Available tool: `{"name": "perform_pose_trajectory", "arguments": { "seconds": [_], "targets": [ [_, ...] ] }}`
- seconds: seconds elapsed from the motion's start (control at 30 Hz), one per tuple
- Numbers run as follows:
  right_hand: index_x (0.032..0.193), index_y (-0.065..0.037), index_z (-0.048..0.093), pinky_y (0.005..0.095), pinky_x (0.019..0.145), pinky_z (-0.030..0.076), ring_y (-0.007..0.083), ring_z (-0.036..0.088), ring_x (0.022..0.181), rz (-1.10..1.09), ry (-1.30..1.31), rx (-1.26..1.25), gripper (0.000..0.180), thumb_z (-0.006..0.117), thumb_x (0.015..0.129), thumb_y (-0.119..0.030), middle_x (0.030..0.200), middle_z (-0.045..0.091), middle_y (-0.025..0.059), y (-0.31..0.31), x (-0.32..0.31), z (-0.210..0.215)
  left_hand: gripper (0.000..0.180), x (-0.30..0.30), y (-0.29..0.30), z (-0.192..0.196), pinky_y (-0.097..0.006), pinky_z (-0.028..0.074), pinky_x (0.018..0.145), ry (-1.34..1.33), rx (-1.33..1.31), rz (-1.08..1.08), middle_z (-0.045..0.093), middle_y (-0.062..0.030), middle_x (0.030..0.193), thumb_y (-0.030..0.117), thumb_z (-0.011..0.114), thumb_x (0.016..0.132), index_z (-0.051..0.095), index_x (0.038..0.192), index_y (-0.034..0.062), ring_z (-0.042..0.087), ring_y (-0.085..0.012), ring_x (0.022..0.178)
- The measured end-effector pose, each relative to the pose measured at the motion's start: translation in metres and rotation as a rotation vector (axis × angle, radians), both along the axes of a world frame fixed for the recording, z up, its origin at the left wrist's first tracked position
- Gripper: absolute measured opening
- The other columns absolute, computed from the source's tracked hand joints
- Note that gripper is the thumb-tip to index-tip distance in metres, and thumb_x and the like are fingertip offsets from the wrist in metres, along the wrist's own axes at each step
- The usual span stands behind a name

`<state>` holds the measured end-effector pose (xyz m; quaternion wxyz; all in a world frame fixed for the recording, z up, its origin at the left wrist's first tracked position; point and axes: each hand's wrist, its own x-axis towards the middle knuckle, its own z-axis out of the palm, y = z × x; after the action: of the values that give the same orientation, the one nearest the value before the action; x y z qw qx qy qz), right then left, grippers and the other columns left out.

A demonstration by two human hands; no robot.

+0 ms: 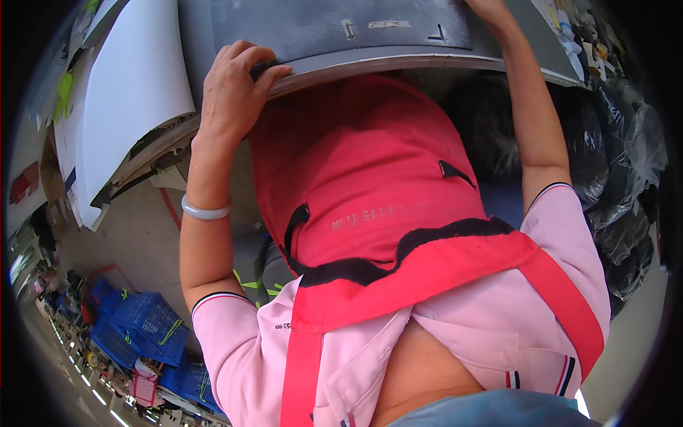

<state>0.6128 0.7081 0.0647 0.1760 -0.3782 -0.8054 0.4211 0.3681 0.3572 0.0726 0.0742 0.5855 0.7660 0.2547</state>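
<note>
Closest in, a red apron point(370, 185) over a pink shirt point(455, 334) fills the view. Above it, one grey sheet point(320, 28) lies on the table edge, its long axis running left to right. The left hand point(235, 89) curls over its near edge, fingers clamped on top. The right hand point(491, 8) reaches further up, mostly cut off; its grip can't be told. One white sheet point(128, 92) lies leftward, blue crates point(146, 327) below.

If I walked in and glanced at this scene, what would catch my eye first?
Probably the bright red apron, filling the middle of the view over a pink shirt. Above it, the left hand grips the edge of a grey board. Blue crates sit far off at lower left.
</note>
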Motion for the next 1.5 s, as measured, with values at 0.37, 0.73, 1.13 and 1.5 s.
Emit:
{"name": "perform_pose_trajectory", "arguments": {
  "seconds": [0.37, 0.73, 1.13, 1.5],
  "targets": [
    [0.081, -0.005, 0.068, 0.0278, 0.058, 0.036, 0.0065, 0.046, 0.066, 0.017, -0.024, 0.023, 0.03, 0.074, 0.093, -0.031, 0.072, 0.055, -0.0064, -0.001, 0.007, 0.005, 0.024, 0.007, -0.008, -0.004, -0.039, 0.053, 0.083, -0.01, 0.058, 0.014, 0.069, -0.0102, 0.101, 0.021, 0.08, 0.086, 0.075, 0.103, 0.0054, 0.066, -0.0299, 0.094],
    [0.079, -0.005, 0.067, 0.0278, 0.058, 0.035, 0.0062, 0.044, 0.065, 0.031, -0.048, 0.065, 0.031, 0.075, 0.092, -0.033, 0.07, 0.053, -0.007, -0.002, 0.006, 0.003, 0.018, 0.016, -0.011, -0.008, -0.037, 0.054, 0.077, -0.006, 0.113, 0.045, 0.07, -0.0081, 0.095, 0.019, 0.08, 0.086, 0.076, 0.099, 0.0063, 0.067, -0.0279, 0.088],
    [0.087, -0.001, 0.073, 0.0317, 0.067, 0.047, 0.0108, 0.056, 0.072, 0.022, -0.03, 0.097, 0.032, 0.075, 0.09, -0.033, 0.075, 0.065, 0.0005, 0.001, 0.0, -0.008, 0.017, 0.018, -0.012, -0.007, -0.037, 0.054, 0.08, -0.037, 0.12, 0.06, 0.07, -0.0096, 0.098, 0.015, 0.079, 0.087, 0.076, 0.1, 0.0041, 0.067, -0.0276, 0.09],
    [0.088, 0.001, 0.073, 0.0337, 0.067, 0.048, 0.0125, 0.058, 0.071, -0.013, -0.054, 0.15, 0.034, 0.074, 0.09, -0.034, 0.074, 0.066, 0.0036, -0.001, -0.004, -0.003, 0.017, 0.019, -0.011, -0.006, -0.036, 0.054, 0.081, -0.026, 0.115, 0.061, 0.07, -0.0098, 0.099, 0.014, 0.079, 0.087, 0.077, 0.1, 0.0049, 0.068, -0.0274, 0.091]
  ]
}}
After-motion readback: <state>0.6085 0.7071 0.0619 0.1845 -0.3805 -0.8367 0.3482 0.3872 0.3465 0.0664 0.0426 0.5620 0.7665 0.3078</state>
